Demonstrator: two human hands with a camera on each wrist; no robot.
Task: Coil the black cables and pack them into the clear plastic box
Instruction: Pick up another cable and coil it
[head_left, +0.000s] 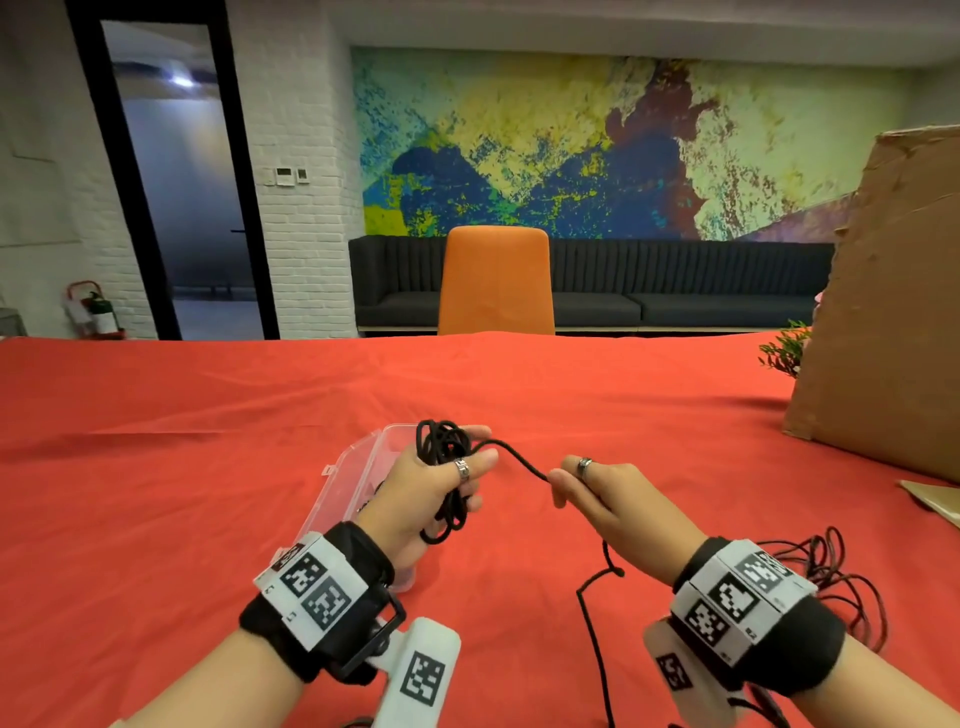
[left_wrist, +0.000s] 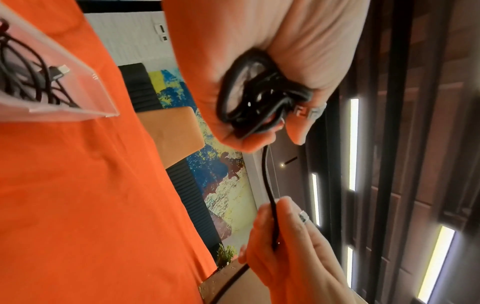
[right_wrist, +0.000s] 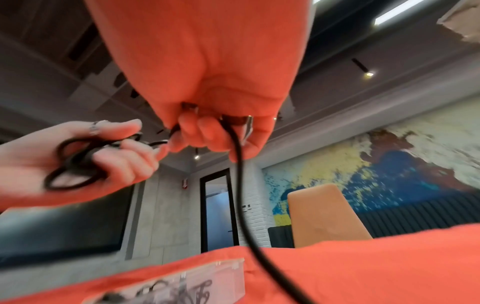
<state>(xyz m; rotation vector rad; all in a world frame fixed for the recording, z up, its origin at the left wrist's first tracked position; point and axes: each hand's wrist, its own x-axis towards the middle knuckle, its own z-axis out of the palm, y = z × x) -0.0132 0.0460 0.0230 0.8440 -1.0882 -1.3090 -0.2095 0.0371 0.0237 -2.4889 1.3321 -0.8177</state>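
With the left hand (head_left: 431, 488) gripping the black cable coil (head_left: 441, 452) and the right hand (head_left: 602, 493) pinching its tail (head_left: 592, 613), a hard tug may spill loops.

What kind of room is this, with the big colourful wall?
Probably an office lounge or meeting room. A long dark sofa runs under a big painted mural, an orange chair faces a large table in a red cloth, and a fire extinguisher stands by the glass door.

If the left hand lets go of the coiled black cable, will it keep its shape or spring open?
Probably it loosens: the coiled black cable is uneven loops held only by the left hand. It looks limp; the free length sags from the right hand to the red cloth.
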